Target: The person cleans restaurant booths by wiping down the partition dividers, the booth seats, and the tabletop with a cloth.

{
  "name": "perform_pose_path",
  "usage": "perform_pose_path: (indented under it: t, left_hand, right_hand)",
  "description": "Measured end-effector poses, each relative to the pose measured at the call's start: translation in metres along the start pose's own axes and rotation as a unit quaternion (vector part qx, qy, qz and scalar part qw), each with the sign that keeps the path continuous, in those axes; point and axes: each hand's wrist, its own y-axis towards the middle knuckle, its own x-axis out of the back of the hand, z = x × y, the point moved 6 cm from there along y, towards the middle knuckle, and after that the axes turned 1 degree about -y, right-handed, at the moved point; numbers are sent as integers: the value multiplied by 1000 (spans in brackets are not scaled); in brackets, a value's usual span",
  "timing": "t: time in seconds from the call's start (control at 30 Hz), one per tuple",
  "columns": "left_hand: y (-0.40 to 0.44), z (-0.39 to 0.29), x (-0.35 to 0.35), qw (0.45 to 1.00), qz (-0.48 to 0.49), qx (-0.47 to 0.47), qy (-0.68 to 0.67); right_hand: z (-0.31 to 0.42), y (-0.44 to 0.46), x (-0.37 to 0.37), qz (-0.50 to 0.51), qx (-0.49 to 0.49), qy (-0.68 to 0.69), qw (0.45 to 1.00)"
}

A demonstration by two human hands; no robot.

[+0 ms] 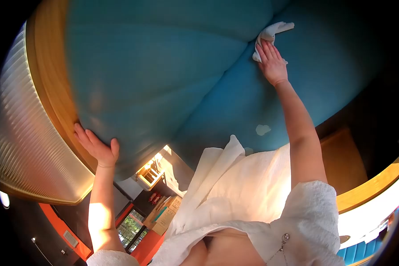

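Observation:
A white cloth (270, 35) lies bunched on the teal bench seat (235, 97), close to the crease where the seat meets the backrest. On top of it, my right hand (271, 64) presses with outstretched fingers, the cloth showing beyond the fingertips and beside the palm. My left hand (96, 145) holds nothing. Its fingers are apart and rest against the teal padded backrest (150, 66), near the wooden trim. A pale, irregular patch (263, 129) shows on the seat, below my right forearm.
Curved wooden trim (53, 84) edges the backrest, with a ribbed translucent panel (26, 133) beyond it. Cardboard boxes (166, 217) are stacked lower down, near a window (132, 228). A wooden rounded edge (368, 188) lies at the right, and another teal seat (361, 252) stands beyond it.

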Motion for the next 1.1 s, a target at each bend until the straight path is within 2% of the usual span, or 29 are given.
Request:
perform_pose_path:
  t: [0.03,0.1,0.17,0.33,0.37,0.4,0.43,0.5,0.57,0.6,0.63,0.67,0.7,0.73,0.8,0.83,0.87,0.93,0.97,1.0,1.03,1.07,1.1]
  left_hand:
    - [2,1,2,1000,3,4,-7]
    - [14,1,4,999,-46,-24,-14]
    - [14,-2,4,997,-70,-28,-23]
    - [22,-20,10,988,-142,-53,-6]
    - [21,-26,11,986,-153,-58,13]
    - [19,-34,8,983,-172,-65,3]
    - [23,-39,7,980,-189,-66,8]
    - [21,-44,2,969,-236,-70,5]
    - [23,-46,-9,963,-255,-72,56]
    - [22,-48,-16,955,-283,-73,47]
    - [21,-34,-21,953,-283,-68,82]
    - [24,-31,-27,950,-281,-67,119]
    - [33,-30,-35,946,-295,-75,108]
    - [34,-29,-41,947,-272,-54,164]
    - [44,-30,-53,947,-238,-20,217]
    - [50,-35,-58,946,-219,-2,239]
    - [44,-36,-54,945,-209,11,250]
    - [66,-20,-79,940,-227,-9,254]
    - [71,-11,-83,941,-239,-8,238]
    - [76,-4,-81,939,-256,-8,228]
    - [79,-3,-78,937,-265,-8,229]
    - [78,-3,-70,934,-271,-8,233]
    - [74,-5,-58,932,-276,-7,236]
  right_hand:
    - [11,-3,-4,8,1,-4,1000]
    - [21,3,-7,-51,-126,-22,991]
    - [55,-13,-28,-76,-149,-18,986]
    - [205,-124,-99,48,-41,25,998]
    - [235,-157,-118,67,-25,78,994]
    - [263,-186,-142,96,16,14,995]
    - [281,-210,-154,107,32,19,994]
    - [276,-214,-156,94,59,-38,993]
    - [215,-191,-130,49,-3,-101,994]
    - [169,-186,-107,-3,-117,-160,980]
    - [133,-191,-75,-79,-246,-169,951]
    - [101,-212,-60,-122,-324,-193,918]
    - [75,-239,-63,-135,-396,-221,881]
    - [71,-269,-60,-133,-464,-227,846]
    - [82,-333,-67,-102,-594,-206,771]
    - [107,-370,-62,-123,-718,-9,685]
    - [137,-402,-76,40,-741,61,668]
    - [204,-436,-95,-5,-798,97,594]
    - [235,-440,-111,-11,-777,114,619]
    - [250,-454,-160,-98,-782,187,587]
    - [289,-438,-158,-56,-722,159,671]
    - [327,-433,-157,3,-704,188,685]
    - [365,-424,-150,98,-624,239,737]
